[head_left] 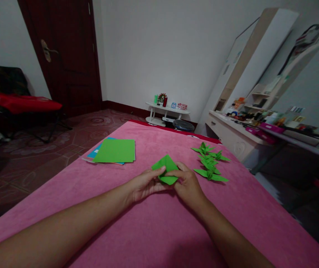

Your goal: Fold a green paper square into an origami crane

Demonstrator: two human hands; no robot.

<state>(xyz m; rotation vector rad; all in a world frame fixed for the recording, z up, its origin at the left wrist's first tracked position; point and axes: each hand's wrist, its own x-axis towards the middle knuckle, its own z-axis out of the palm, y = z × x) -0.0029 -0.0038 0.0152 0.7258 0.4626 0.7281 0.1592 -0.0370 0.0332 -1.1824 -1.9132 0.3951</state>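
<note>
left hand (pixel 147 183) and right hand (pixel 189 183) pinch a green paper (pixel 166 163) between them, over pink cloth (pixel 148 230) | step: seemingly mid-fold | next: likely calls for lined-up edges, firm crease | cloth: paper stack (pixel 116 150) left, folded green shapes (pixel 209 161) right | room: dark red door (pixel 67 48), white dresser (pixel 229 134)

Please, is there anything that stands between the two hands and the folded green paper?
Nothing visible does: the left hand and right hand both touch the folded green paper directly. The green paper figures lie apart, to the right.
</note>
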